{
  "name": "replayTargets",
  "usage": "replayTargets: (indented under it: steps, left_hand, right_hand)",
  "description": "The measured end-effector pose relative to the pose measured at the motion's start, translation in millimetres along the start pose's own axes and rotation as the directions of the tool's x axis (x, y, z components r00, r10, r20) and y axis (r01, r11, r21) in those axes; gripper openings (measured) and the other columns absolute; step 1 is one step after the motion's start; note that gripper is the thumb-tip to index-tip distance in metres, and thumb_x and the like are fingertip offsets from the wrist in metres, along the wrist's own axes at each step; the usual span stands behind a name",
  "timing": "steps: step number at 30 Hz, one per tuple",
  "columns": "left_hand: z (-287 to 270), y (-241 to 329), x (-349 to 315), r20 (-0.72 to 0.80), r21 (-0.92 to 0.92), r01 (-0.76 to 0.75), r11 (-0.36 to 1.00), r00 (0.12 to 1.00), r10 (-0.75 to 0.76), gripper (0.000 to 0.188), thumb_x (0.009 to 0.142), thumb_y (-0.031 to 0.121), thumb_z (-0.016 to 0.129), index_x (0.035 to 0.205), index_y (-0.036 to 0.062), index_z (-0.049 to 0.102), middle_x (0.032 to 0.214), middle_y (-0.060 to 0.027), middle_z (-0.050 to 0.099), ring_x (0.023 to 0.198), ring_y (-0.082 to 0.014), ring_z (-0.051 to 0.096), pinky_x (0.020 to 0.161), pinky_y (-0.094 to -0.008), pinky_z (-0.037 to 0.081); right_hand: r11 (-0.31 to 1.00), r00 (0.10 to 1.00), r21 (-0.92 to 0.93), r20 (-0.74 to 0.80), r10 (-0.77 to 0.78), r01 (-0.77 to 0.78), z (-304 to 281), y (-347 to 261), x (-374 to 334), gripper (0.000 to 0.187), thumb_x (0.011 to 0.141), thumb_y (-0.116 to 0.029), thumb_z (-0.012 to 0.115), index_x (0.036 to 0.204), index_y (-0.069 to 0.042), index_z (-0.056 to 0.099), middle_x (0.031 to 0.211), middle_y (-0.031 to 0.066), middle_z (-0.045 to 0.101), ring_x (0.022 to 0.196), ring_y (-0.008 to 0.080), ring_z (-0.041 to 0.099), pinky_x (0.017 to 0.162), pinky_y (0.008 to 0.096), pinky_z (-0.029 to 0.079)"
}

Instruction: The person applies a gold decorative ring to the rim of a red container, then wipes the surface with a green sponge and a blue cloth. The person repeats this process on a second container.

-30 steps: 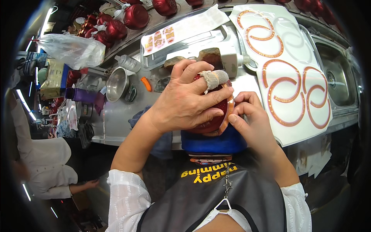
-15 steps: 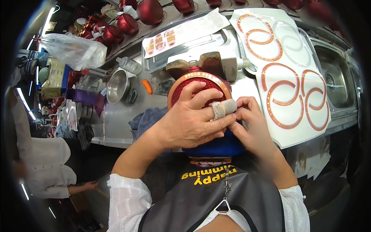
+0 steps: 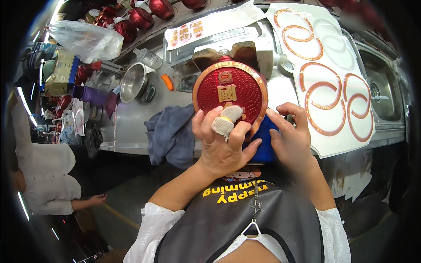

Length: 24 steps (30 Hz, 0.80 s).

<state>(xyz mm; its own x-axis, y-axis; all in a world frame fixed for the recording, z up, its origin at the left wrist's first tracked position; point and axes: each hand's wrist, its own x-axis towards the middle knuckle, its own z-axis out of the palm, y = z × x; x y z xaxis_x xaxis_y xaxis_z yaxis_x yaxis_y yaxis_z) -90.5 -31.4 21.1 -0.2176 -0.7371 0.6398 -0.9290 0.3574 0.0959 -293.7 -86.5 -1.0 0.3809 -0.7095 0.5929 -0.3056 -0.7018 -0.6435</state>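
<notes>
At the far left a person in white (image 3: 41, 175) stands apart from the steel counter (image 3: 131, 127), whose front edge runs just behind the hands. A grey cloth (image 3: 169, 133) hangs over that edge. The left hand (image 3: 221, 140), one finger bandaged, grips the lower rim of the round red flask (image 3: 230, 94); half a second ago it covered more of the face. The right hand (image 3: 294, 138) curls against the flask's right edge. Sticker sheets (image 3: 333, 83) and a sink (image 3: 386, 87) lie right.
</notes>
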Motion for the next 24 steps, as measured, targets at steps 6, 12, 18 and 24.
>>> replayTargets:
  steps: [6,12,18,24]
  left_hand:
    - [-3.8,-0.1,-3.8,-0.013,0.067,-0.051,0.996,0.999,0.052,0.027,0.076,0.014,0.071,0.101,0.0173,0.061,0.12,-0.0124,0.062,0.126,-0.0373,0.048,0.109,-0.0639,0.027]
    - [-16.8,-5.7,-7.1,-0.069,0.168,-0.205,0.964,0.973,0.219,0.015,0.074,0.013,0.071,0.085,0.0219,0.065,0.115,-0.0097,0.063,0.121,-0.0335,0.052,0.116,-0.0632,0.022]
    - [-11.8,-20.8,-15.3,-0.095,0.219,-0.2,0.955,0.97,0.225,0.007,0.087,0.024,0.072,0.084,0.0257,0.065,0.113,-0.0035,0.065,0.125,-0.0271,0.052,0.114,-0.0647,0.022]
    - [-11.7,-29.9,-20.1,-0.125,0.187,-0.146,0.971,0.977,0.171,0.016,0.079,0.012,0.072,0.084,0.0252,0.064,0.117,-0.0081,0.064,0.119,-0.0324,0.053,0.117,-0.0608,0.023]
  right_hand:
    - [0.997,0.999,-0.059,0.015,-0.051,0.052,5.6,-3.0,-3.1,0.063,0.076,0.01,0.069,0.136,-0.008,0.067,0.122,0.0169,0.058,0.108,0.034,0.059,0.09,0.0426,0.052]
    - [0.992,0.998,-0.114,0.018,-0.061,0.063,8.8,-3.2,-4.1,0.066,0.073,0.01,0.069,0.137,-0.01,0.068,0.123,0.0164,0.058,0.11,0.0348,0.059,0.092,0.044,0.051]
    - [0.976,0.994,-0.194,0.061,-0.088,0.098,8.8,-3.6,-5.1,0.071,0.07,0.009,0.067,0.137,-0.012,0.068,0.124,0.0153,0.057,0.112,0.0347,0.059,0.097,0.0462,0.049]
    - [0.972,0.992,-0.205,0.079,-0.099,0.113,8.4,-1.7,-5.9,0.071,0.07,0.008,0.067,0.137,-0.015,0.069,0.125,0.0142,0.057,0.113,0.0347,0.058,0.098,0.0462,0.049]
